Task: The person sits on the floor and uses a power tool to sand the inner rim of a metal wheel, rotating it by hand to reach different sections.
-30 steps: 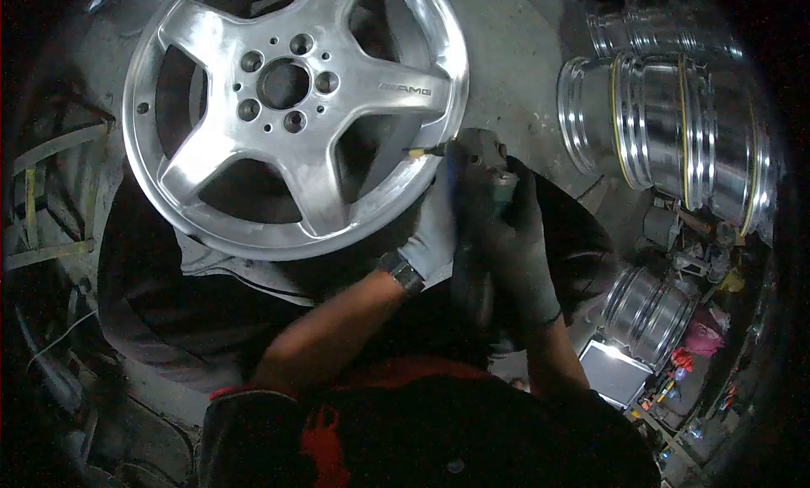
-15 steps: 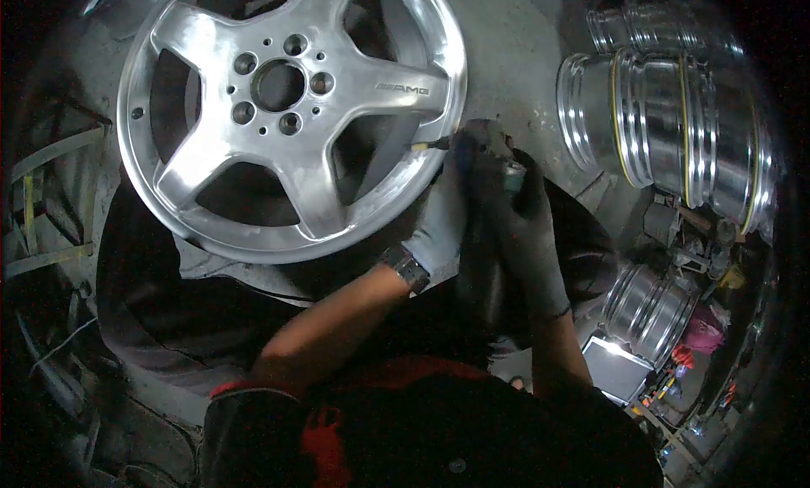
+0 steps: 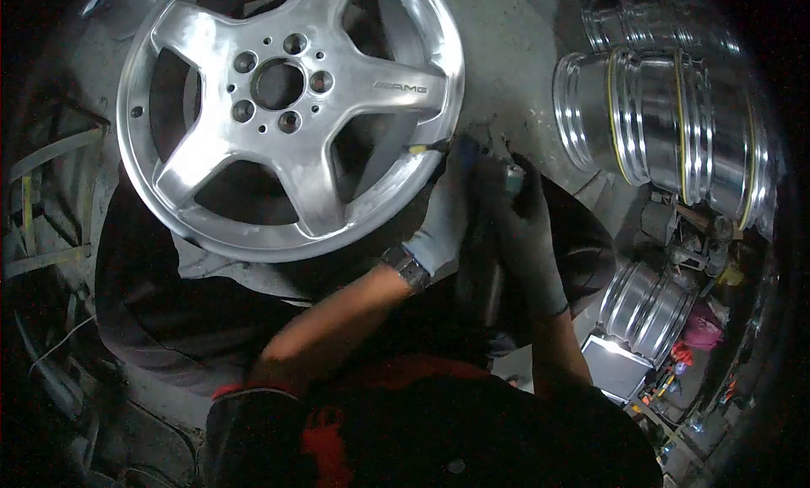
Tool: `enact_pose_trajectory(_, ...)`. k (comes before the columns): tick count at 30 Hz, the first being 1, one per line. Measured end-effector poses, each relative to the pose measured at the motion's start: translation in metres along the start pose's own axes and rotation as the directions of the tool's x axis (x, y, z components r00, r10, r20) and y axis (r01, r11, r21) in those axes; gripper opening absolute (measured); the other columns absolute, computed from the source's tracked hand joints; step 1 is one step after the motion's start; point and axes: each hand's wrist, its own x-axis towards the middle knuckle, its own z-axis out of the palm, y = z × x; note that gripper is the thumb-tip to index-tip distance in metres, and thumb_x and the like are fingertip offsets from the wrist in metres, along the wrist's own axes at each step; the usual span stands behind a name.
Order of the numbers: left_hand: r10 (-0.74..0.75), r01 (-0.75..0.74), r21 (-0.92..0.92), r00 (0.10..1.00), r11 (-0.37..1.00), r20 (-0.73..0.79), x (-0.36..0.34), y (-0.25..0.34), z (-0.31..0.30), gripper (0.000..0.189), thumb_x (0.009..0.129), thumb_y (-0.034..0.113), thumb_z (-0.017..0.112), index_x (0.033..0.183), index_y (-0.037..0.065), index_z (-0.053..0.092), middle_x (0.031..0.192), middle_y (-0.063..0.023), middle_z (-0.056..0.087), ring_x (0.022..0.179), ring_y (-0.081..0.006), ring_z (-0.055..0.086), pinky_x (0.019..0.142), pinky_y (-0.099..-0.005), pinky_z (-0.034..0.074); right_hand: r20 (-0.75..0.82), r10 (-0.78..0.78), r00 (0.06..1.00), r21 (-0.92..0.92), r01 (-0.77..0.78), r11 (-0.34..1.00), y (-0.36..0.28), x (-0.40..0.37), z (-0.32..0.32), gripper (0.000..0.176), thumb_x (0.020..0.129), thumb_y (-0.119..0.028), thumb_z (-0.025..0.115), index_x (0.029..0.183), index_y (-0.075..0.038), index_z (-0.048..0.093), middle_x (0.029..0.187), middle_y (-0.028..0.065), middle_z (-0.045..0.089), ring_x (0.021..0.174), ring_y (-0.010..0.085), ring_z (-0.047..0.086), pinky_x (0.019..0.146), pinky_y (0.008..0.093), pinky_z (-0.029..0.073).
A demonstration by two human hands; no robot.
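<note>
A silver five-spoke alloy wheel [image 3: 291,150] with AMG lettering on one spoke lies face up over my knees. My left hand [image 3: 443,205], in a grey glove with a watch at the wrist, is closed round the front of a dark hand-held power tool [image 3: 481,277]. My right hand [image 3: 525,222], gloved too, grips the same tool from the right, close to a small teal part [image 3: 514,178]. From the tool a thin black shaft with a yellowish tip [image 3: 418,149] reaches over the wheel's inner rim. The fingers' ends are dark and partly hidden.
Polished wheel rims [image 3: 658,121] stand in a row at the right, some with yellow edges. Another rim [image 3: 645,311] is lower right, beside a bright flat panel [image 3: 616,366]. A metal frame [image 3: 55,260] stands at the left on the concrete floor.
The tool's head has tilted and dropped slightly between my hands, so less of its grey top shows. The yellowish tip has shifted a little left along the rim.
</note>
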Motion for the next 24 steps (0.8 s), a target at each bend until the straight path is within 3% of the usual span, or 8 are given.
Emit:
enact_pose_trajectory(2, -0.113, 0.104, -0.16, 0.992, 0.982, -0.048, -0.006, 0.003, 0.001, 0.049, 0.117, 0.042, 0.039, 0.146, 0.006, 0.054, 0.135, -0.0096, 0.063, 0.122, -0.0207, 0.062, 0.108, -0.0372, 0.052, 0.034, 0.03, 0.999, 0.003, -0.03, 1.0, 0.0, -0.003, 0.002, 0.068, 0.097, -0.012, 0.078, 0.151, 0.003, 0.039, 0.127, 0.0151, 0.065, 0.112, 0.0206, 0.066, 0.095, 0.0338, 0.057)
enact_pose_trajectory(5, 0.017, -0.02, -0.055, 0.998, 0.998, -0.06, -0.001, 0.002, -0.001, 0.049, 0.116, 0.042, 0.041, 0.148, 0.006, 0.053, 0.137, -0.01, 0.062, 0.125, -0.0209, 0.06, 0.11, -0.0377, 0.051, 0.016, 0.043, 0.999, 0.01, -0.043, 0.999, -0.006, -0.003, 0.007, 0.07, 0.096, -0.014, 0.079, 0.151, 0.003, 0.038, 0.127, 0.0154, 0.065, 0.113, 0.0209, 0.066, 0.096, 0.0337, 0.057)
enact_pose_trajectory(7, 0.029, -0.025, 0.191, 0.999, 0.981, -0.017, 0.007, 0.004, -0.004, 0.048, 0.115, 0.042, 0.045, 0.146, 0.006, 0.054, 0.137, -0.0096, 0.062, 0.123, -0.0204, 0.061, 0.109, -0.0384, 0.051, -0.025, -0.014, 1.0, -0.065, 0.013, 0.998, -0.007, 0.0, 0.006, 0.072, 0.096, -0.015, 0.08, 0.152, 0.002, 0.038, 0.126, 0.0153, 0.065, 0.112, 0.0205, 0.066, 0.096, 0.0336, 0.057)
enact_pose_trajectory(11, 0.06, -0.07, 0.135, 0.995, 0.988, 0.076, 0.006, -0.002, -0.015, 0.049, 0.114, 0.044, 0.047, 0.145, 0.006, 0.055, 0.135, -0.0096, 0.063, 0.122, -0.0216, 0.062, 0.108, -0.0389, 0.052, -0.007, -0.056, 0.998, -0.037, 0.055, 0.998, 0.004, -0.002, 0.004, 0.074, 0.095, -0.016, 0.081, 0.153, 0.002, 0.038, 0.129, 0.0172, 0.066, 0.116, 0.0223, 0.066, 0.098, 0.0357, 0.056)
enact_pose_trajectory(13, -0.073, 0.07, -0.28, 0.997, 0.957, 0.001, 0.001, -0.009, -0.019, 0.045, 0.112, 0.047, 0.053, 0.135, 0.009, 0.062, 0.125, -0.0049, 0.067, 0.112, -0.0154, 0.064, 0.103, -0.0324, 0.052, 0.017, -0.054, 0.998, -0.199, 0.056, 0.978, 0.009, -0.005, 0.004, 0.077, 0.093, -0.021, 0.083, 0.152, 0.001, 0.039, 0.134, 0.0195, 0.065, 0.121, 0.0247, 0.066, 0.1, 0.0373, 0.055)
enact_pose_trajectory(16, 0.01, -0.018, -0.177, 0.999, 0.984, -0.046, 0.006, -0.006, -0.016, 0.049, 0.113, 0.048, 0.048, 0.14, 0.009, 0.058, 0.127, -0.0067, 0.066, 0.117, -0.0194, 0.064, 0.103, -0.0373, 0.054, 0.03, -0.103, 0.994, -0.345, 0.107, 0.933, 0.01, -0.004, 0.001, 0.081, 0.092, -0.028, 0.085, 0.153, 0.001, 0.04, 0.137, 0.0209, 0.065, 0.124, 0.0255, 0.065, 0.101, 0.0377, 0.055)
enact_pose_trajectory(19, 0.005, 0.01, -0.118, 0.993, 0.993, 0.122, 0.01, 0.003, -0.012, 0.048, 0.113, 0.049, 0.048, 0.14, 0.01, 0.058, 0.127, -0.0057, 0.066, 0.116, -0.0184, 0.064, 0.103, -0.037, 0.054, -0.028, -0.085, 0.996, -0.238, 0.076, 0.968, 0.0, 0.0, 0.007, 0.084, 0.091, -0.033, 0.086, 0.152, 0.001, 0.04, 0.135, 0.0207, 0.065, 0.123, 0.0248, 0.065, 0.1, 0.0371, 0.055)
enact_pose_trajectory(24, 0.017, -0.014, -0.095, 0.999, 0.995, 0.033, 0.012, -0.008, -0.027, 0.048, 0.114, 0.049, 0.046, 0.141, 0.011, 0.058, 0.129, -0.0056, 0.065, 0.118, -0.0184, 0.063, 0.105, -0.0368, 0.052, 0.014, -0.08, 0.997, -0.237, 0.081, 0.968, 0.006, -0.004, 0.008, 0.077, 0.093, -0.025, 0.083, 0.152, 0.001, 0.04, 0.135, 0.0188, 0.065, 0.122, 0.0239, 0.065, 0.101, 0.0373, 0.055)
